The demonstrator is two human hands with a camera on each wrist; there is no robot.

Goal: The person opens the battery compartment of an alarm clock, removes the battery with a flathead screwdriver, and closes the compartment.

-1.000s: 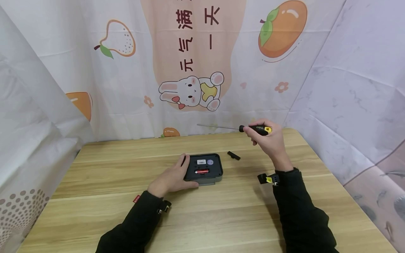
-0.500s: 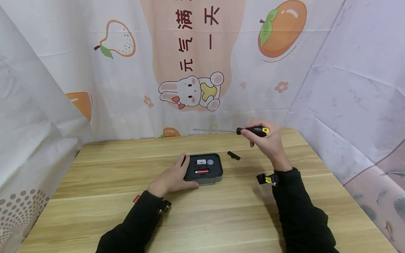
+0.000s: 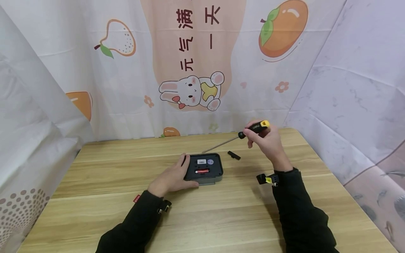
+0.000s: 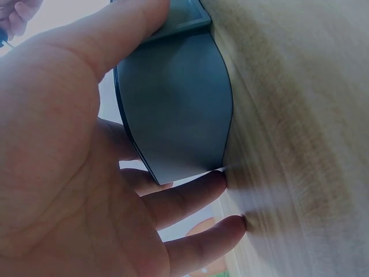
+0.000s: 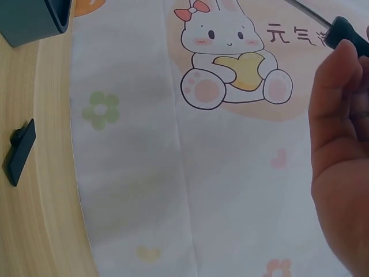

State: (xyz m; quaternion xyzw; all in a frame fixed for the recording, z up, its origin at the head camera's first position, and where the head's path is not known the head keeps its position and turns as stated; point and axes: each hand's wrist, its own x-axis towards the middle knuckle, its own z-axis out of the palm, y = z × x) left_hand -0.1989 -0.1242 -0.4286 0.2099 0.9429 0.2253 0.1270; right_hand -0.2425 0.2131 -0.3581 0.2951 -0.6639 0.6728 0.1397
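Right hand (image 3: pixel 269 142) grips the black-and-yellow handle of a screwdriver (image 3: pixel 242 135), thumb and fingers wrapped around it; left hand (image 3: pixel 172 178) spans the left end of a black-and-grey case (image 3: pixel 216 168), thumb along the near side, fingers toward the far side. Supporting surface: a wood-grain table (image 3: pixel 234 214), on which the case lies flat, black panel upward. Beyond the case hangs a white cloth (image 3: pixel 126 80) printed with fruit, flowers, a rabbit and characters; well right of the case hangs a marbled cloth (image 3: pixel 351 77). A red battery (image 3: pixel 202 171) sits in the case's panel. Just right of the case lies a small black part (image 3: pixel 234 155). From the right hand, the screwdriver shaft slopes down toward the case, tip near its far edge; contact cannot be determined.
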